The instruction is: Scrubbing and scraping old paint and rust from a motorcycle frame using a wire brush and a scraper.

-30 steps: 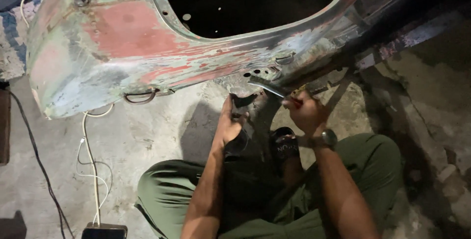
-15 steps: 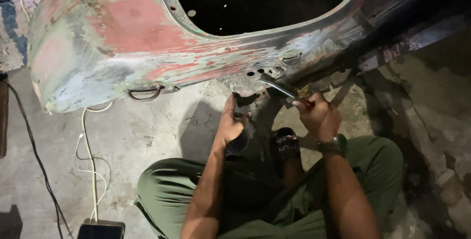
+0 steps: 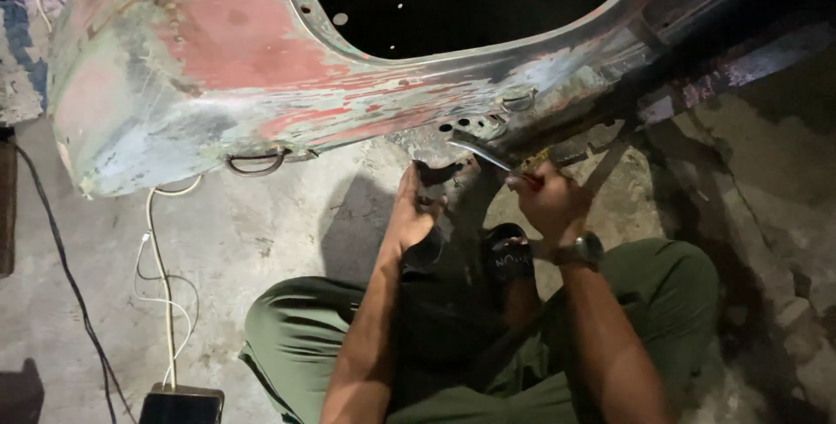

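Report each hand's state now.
Left hand: closed on a dark bracket under the rusty body panel.
Right hand: closed on a metal tool.

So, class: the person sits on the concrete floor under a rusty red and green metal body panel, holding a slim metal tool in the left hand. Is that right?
Not quite. The head view shows the slim metal tool held in the right hand, not the left. The left hand presses against the dark underside of the rusty red and green metal body panel. The concrete floor and seating are as stated.
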